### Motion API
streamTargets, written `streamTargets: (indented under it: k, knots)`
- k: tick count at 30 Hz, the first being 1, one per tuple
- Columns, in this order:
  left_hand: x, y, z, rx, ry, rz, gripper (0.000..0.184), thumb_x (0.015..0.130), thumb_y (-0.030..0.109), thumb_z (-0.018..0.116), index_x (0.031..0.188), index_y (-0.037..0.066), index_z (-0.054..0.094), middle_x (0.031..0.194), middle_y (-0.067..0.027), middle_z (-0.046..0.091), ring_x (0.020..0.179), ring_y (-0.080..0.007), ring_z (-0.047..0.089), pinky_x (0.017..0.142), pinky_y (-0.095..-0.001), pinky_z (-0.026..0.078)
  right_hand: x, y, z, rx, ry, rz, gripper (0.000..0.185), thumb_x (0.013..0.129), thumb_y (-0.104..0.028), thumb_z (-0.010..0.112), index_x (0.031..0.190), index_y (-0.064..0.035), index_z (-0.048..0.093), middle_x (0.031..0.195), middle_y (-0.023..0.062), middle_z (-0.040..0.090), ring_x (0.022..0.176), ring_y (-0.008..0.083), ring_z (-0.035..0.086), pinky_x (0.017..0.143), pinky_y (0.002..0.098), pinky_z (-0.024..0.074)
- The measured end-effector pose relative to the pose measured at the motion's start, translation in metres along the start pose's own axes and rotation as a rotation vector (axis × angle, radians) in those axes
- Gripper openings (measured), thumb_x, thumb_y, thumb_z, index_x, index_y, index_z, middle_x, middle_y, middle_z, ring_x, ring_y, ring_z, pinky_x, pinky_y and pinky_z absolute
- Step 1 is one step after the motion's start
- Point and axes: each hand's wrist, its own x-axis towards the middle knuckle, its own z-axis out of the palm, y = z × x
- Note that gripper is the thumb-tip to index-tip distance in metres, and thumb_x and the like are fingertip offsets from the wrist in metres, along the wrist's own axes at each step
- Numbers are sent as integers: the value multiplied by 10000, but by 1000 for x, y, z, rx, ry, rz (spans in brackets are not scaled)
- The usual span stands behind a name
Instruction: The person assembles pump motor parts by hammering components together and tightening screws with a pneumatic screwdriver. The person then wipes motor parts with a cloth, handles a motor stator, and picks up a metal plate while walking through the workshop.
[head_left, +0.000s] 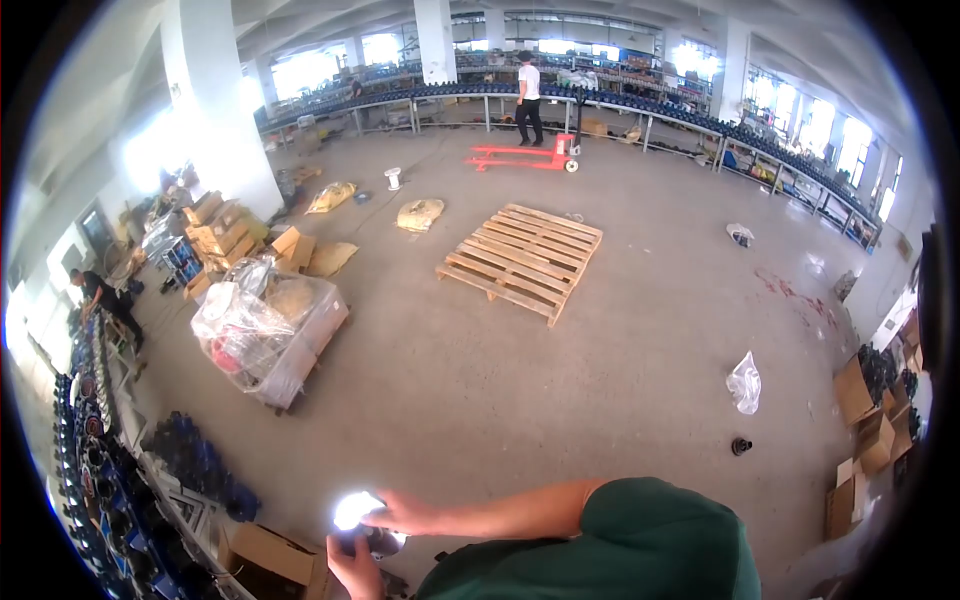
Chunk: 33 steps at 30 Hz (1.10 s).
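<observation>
At the bottom of the view, both hands are on a small rounded object (pixel 384 541) with a dark, partly shiny body and a glaring white top. Its exact kind is lost in the glare. My right hand (pixel 402 512) reaches across from the right, fingers closed on its upper side. From below, my left hand (pixel 354 574) grips its lower left side, thumb and fingers curled round it. Just left of the hands stands an open cardboard box (pixel 270 555). Beside it runs a bench lined with dark blue and black parts (pixel 120 500).
A wooden pallet (pixel 525 255) lies mid-floor, with a red pallet jack (pixel 525 156) and a person (pixel 529 95) behind it. A plastic-wrapped crate (pixel 270 330) stands left. A plastic bag (pixel 744 384) and a black part (pixel 741 446) lie right. Another person (pixel 100 295) bends at the left bench.
</observation>
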Motion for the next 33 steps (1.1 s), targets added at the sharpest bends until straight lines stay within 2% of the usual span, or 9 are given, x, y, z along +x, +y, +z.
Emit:
streamTargets:
  k: [5, 10, 14, 15, 17, 20, 25, 30, 33]
  knots:
    - [31, 12, -16, 52, -184, 19, 119, 924, 7, 647, 1031, -44, 661, 929, -123, 707, 820, -195, 651, 763, -343, 548, 21, 7, -4, -109, -35, 71, 352, 933, -275, 666, 1161, -14, 604, 914, 62, 718, 846, 174, 662, 787, 346, 515]
    - [71, -27, -3, -176, -128, -23, 115, 938, 12, 637, 1034, -47, 662, 916, -100, 720, 786, -162, 674, 734, -314, 544, 59, 23, -7, -130, 52, -33, 369, 923, -258, 692, 1174, -7, 593, 928, 71, 732, 875, 173, 671, 807, 341, 514]
    - [108, -15, 6, 44, -67, 77, 126, 923, 57, 683, 988, -50, 663, 966, -125, 711, 839, -193, 675, 757, -339, 550, 89, 15, -19, -98, 106, -32, 391, 935, -293, 691, 1170, 3, 588, 908, 98, 725, 870, 157, 669, 792, 342, 518]
    - [118, -11, 3, 230, -108, 71, 272, 869, 23, 725, 1114, -42, 627, 1072, -122, 682, 939, -199, 661, 817, -340, 543, 99, 13, -22, -126, 115, -26, 391, 934, -295, 693, 1167, 2, 590, 907, 100, 723, 870, 155, 669, 789, 341, 519]
    - [140, -31, 17, 45, 3, 151, 87, 815, -32, 628, 896, -8, 647, 857, -90, 580, 717, -176, 570, 649, -317, 475, 121, 8, -25, -181, 137, -14, 391, 931, -299, 698, 1160, -1, 592, 905, 104, 719, 871, 151, 668, 783, 338, 519]
    - [176, -42, 12, 34, -6, 228, 161, 801, -29, 631, 941, 13, 699, 907, -112, 568, 758, -226, 578, 662, -327, 478, 160, 18, -26, -83, 101, 86, 455, 923, -323, 700, 1230, -11, 574, 925, 96, 709, 858, 171, 665, 792, 345, 525]
    - [228, -48, 9, 114, -99, 353, 347, 806, -28, 632, 1138, 33, 713, 955, -125, 560, 830, -267, 557, 734, -362, 482, 217, 45, -31, -15, 166, 49, 513, 929, -322, 691, 1320, -27, 539, 1039, 77, 690, 931, 174, 644, 834, 347, 521]
    - [271, -60, 13, 373, -48, 468, 320, 805, -6, 669, 1121, 21, 712, 1072, -143, 566, 1045, -287, 515, 934, -383, 439, 251, 14, -43, 11, 187, 128, 558, 909, -377, 698, 1329, -43, 546, 1117, 109, 676, 1007, 197, 629, 864, 361, 511]
    - [289, -63, 19, 70, 27, 295, 269, 804, -29, 669, 1063, 19, 717, 1147, -143, 535, 1110, -290, 494, 971, -403, 424, 267, 17, -52, -137, 139, 157, 580, 909, -418, 688, 1327, -39, 549, 1112, 115, 683, 1012, 216, 638, 878, 373, 508]
